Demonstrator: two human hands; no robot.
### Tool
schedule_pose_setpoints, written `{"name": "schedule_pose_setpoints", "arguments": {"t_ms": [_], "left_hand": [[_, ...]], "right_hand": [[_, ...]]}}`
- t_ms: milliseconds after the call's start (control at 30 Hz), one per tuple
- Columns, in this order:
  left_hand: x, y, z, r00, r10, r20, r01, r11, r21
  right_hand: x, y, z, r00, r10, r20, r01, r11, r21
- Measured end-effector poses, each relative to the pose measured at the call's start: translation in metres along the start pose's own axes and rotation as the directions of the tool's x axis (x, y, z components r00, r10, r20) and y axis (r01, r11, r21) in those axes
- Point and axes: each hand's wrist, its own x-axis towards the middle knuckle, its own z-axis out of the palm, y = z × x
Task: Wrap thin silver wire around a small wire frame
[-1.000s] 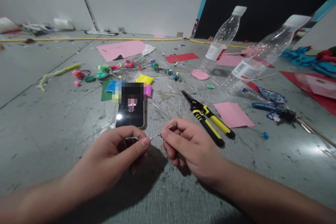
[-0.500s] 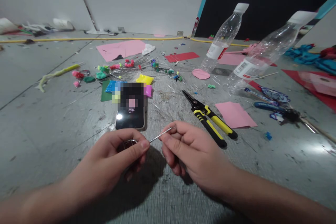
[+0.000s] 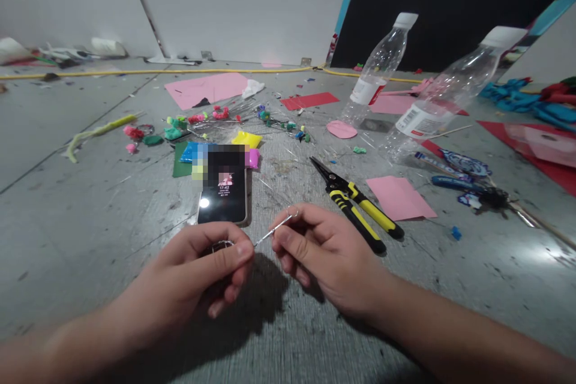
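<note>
A thin, silvery twisted wire (image 3: 266,236) runs slantwise between my two hands, above the grey floor. My left hand (image 3: 204,267) pinches its lower end between thumb and forefinger, and a curved, bent part of the wire shows behind that thumb. Higher up, my right hand (image 3: 321,252) is closed on the wire near its small looped tip. Just beyond my left hand lies a phone (image 3: 224,198) with its screen lit. Black-and-yellow pliers (image 3: 355,204) rest on the floor past my right hand, their jaws pointing away to the left.
Two clear plastic bottles (image 3: 369,87) stand at the back right. Small coloured clay pieces (image 3: 175,127) and thin wires lie beyond the phone, near a yellow packet (image 3: 246,138). Pink paper (image 3: 400,198) lies right of the pliers. A yellow cable (image 3: 216,71) crosses the back.
My right hand has shifted slightly left, and more of the wire's looped tip shows above its fingers. The left hand still grips the lower end. The view has moved a little.
</note>
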Motion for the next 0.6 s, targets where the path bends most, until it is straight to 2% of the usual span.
{"name": "schedule_pose_setpoints", "arguments": {"t_ms": [233, 500, 600], "left_hand": [[-0.0013, -0.0014, -0.0009, 0.994, -0.020, 0.111, 0.032, 0.994, -0.105], [-0.0016, -0.0054, -0.0001, 0.995, -0.018, 0.099, 0.027, 0.995, -0.095], [-0.0015, -0.0025, 0.0004, 0.999, 0.007, 0.045, -0.007, 1.000, -0.006]], "right_hand": [[0.0010, 0.0008, 0.0017, 0.994, -0.107, 0.007, 0.106, 0.994, 0.040], [0.0019, 0.0038, 0.0062, 0.988, -0.156, -0.020, 0.156, 0.987, 0.034], [0.0033, 0.0051, 0.0041, 0.990, -0.143, -0.004, 0.143, 0.988, 0.055]]}}
